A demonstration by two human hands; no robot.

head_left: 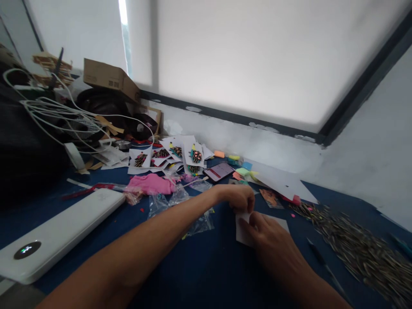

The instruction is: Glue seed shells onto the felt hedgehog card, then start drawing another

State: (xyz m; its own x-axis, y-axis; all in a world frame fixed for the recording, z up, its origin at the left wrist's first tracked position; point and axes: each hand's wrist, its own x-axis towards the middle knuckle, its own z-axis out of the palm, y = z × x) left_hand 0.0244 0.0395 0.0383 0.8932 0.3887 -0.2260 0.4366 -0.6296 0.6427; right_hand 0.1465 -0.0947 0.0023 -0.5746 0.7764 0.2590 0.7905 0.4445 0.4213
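Observation:
A small white paper card (242, 235) lies on the blue table under both hands. My left hand (240, 198) is closed at the card's upper edge, its fingertips pinched together. What sits between them, if anything, is hidden. My right hand (268, 235) is closed over the card's middle, thumb and fingers gripping it close to the left fingertips. The side of the card facing away is out of sight. To the right spreads a heap of striped sunflower seeds (357, 244). A pen (322, 259) lies between the seeds and my right forearm.
Behind are white cards decorated with seeds (195, 155), a phone (219, 171) and colored clay pieces (243, 171). Clear plastic bags (199, 221) and pink cloth-like material (151, 184) lie left of center. A white power bank (64, 231), looped cables (54, 113) and a cardboard box (109, 79) occupy the left.

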